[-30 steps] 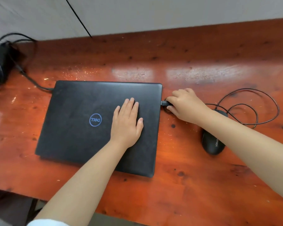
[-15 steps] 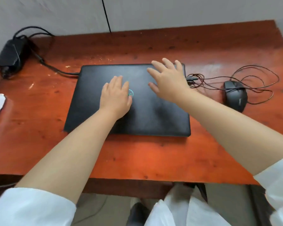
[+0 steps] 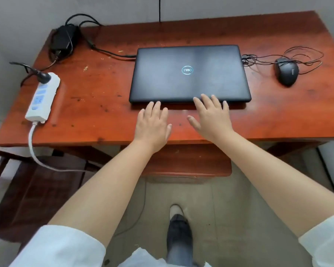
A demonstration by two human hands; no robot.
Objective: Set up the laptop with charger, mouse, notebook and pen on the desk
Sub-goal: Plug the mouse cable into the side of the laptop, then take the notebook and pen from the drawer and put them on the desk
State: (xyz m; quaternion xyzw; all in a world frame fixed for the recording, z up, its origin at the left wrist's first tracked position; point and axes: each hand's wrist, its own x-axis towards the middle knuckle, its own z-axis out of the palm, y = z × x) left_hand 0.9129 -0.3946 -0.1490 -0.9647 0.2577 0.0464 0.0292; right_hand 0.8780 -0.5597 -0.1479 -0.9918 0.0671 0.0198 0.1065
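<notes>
A closed black laptop (image 3: 189, 74) lies flat on the red-brown desk (image 3: 96, 105). Its charger brick (image 3: 63, 40) sits at the back left corner, with a cable running to the laptop's left side. A black wired mouse (image 3: 286, 74) rests to the right, its thin cable looped and plugged into the laptop's right side. My left hand (image 3: 152, 122) and my right hand (image 3: 212, 116) are spread flat, fingertips at the laptop's front edge, holding nothing. No notebook or pen is visible.
A white power strip (image 3: 42, 97) lies near the desk's left edge with a black plug in it; its white cord hangs to the floor. A dark wooden chair (image 3: 17, 189) stands lower left. A wooden shelf (image 3: 181, 166) sits under the desk. My foot (image 3: 178, 234) is on the floor.
Both hands have slid off the laptop lid back to its front edge. The camera has pulled back and higher, revealing the power strip and floor.
</notes>
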